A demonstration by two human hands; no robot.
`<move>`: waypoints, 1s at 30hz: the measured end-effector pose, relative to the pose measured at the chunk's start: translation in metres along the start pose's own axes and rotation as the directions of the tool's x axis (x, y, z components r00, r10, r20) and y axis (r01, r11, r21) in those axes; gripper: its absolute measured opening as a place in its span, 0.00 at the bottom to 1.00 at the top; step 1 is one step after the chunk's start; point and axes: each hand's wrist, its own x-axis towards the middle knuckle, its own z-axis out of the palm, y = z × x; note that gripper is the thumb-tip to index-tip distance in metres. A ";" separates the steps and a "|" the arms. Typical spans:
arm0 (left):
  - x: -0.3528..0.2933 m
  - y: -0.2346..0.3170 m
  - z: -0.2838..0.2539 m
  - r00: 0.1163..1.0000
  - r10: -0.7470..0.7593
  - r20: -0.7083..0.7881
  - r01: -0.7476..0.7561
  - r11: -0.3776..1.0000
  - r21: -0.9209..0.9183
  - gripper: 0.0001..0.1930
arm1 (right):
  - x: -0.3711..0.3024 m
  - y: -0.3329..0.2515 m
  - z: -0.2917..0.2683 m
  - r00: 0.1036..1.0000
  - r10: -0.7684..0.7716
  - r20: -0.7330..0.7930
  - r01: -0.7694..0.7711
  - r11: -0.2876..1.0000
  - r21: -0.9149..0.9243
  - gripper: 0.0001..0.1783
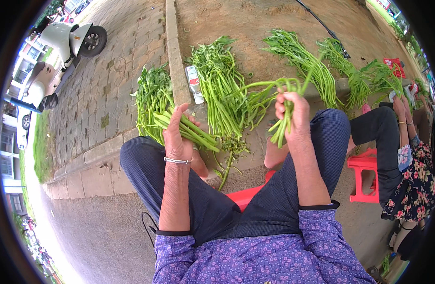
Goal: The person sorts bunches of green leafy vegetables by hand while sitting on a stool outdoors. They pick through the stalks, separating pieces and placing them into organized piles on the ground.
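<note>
Two bare hands rise above bent knees, and the white bottle with a red label (194, 85) serves as the marker for everything here. Farthest to its left, a pale scooter (61, 47) stands on the paving. Just left of the bottle lies a leafy heap of greens (150, 92), its leaves fanned at the top and its stems running downward. Below the bottle and slightly left, the left hand (178, 135) is upright, wrist straight under a silver bangle (176, 161), thumb pointing up. It grasps a slanting bundle of bare stalks (201, 136), thick, smooth and pale green; how firmly, I cannot tell. Right beside the bottle spreads a larger pile of greens (222, 102), dark leaves above and long straight stems below. Lower right of the bottle, a wilted sprig (230, 156) lies near the feet. Well to the bottle's right, the right hand (295, 111) is clenched, fingers curled around a thinner leafy bunch (287, 124); its cut ends point down while slender stems arch up and out leftward. Farther right of the bottle come more bunches (316, 78), then a red stool (364, 175) and a neighbour in a floral top (416, 189).
</note>
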 end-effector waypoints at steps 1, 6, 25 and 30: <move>0.002 0.000 -0.001 1.000 0.017 -0.022 -0.017 1.000 -0.002 0.14 | 0.000 -0.003 0.000 1.000 -0.019 -0.004 0.019 1.000 0.015 0.11; -0.006 -0.017 0.006 0.987 -0.119 0.111 0.100 0.981 0.168 0.13 | -0.009 0.010 0.006 0.995 0.097 0.002 -0.096 0.989 -0.115 0.09; -0.017 -0.057 0.022 0.934 -0.326 0.145 0.285 0.926 0.248 0.08 | -0.044 0.054 0.023 0.918 0.362 0.160 -0.233 0.820 -0.523 0.09; -0.017 -0.054 0.018 0.934 -0.328 0.144 0.282 0.921 0.270 0.08 | -0.044 0.053 0.025 0.910 0.347 0.229 -0.132 0.764 -0.631 0.08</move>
